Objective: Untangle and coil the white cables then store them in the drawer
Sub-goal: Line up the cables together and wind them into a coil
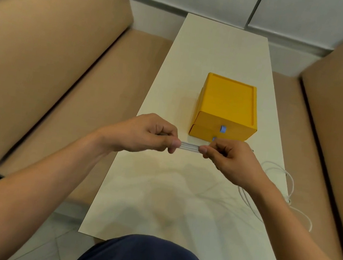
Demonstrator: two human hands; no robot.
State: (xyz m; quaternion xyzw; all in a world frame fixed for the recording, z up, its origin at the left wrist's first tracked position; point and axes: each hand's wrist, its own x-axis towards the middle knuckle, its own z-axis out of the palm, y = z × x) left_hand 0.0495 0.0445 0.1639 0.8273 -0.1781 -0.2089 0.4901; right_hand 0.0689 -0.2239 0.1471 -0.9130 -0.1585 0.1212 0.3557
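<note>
— Hands, state?
— left hand [143, 133] and right hand [234, 160] each pinch an end of folded white cable bundle [189, 146] above white counter [178, 197]; loose white cable [289, 181] lies near yellow plastic drawer box [228, 102].

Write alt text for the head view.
The left hand and right hand pinch a folded white cable bundle between them above a white table. A yellow drawer box stands behind; loose white cable lies at the table's right edge.
</note>
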